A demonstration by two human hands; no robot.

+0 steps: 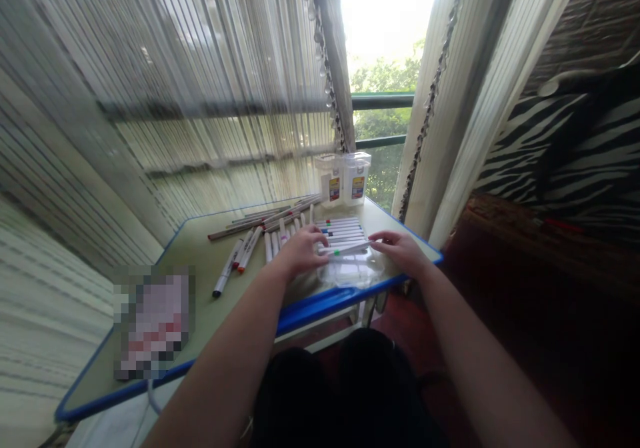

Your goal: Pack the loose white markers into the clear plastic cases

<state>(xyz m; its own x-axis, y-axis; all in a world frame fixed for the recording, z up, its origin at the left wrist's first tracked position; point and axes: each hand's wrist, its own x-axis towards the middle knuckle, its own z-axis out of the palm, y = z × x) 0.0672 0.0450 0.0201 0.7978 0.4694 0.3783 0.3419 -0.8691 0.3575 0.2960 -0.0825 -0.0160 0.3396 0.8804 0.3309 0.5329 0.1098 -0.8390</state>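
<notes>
A white marker with a green band lies across a clear plastic case near the table's front edge. My left hand is closed at the marker's green-banded end, its thumb and fingers curled round it. At the other end, my right hand pinches the marker between thumb and fingertips. Just beyond it, a row of white markers with coloured bands sits side by side in the case. More white markers lie beside my left hand, partly hidden by it.
Loose markers and a bundle of pencils are spread on the blue-edged table. Two clear containers with labels stand at the back. A blurred-out pink item lies on the left. Curtains hang behind.
</notes>
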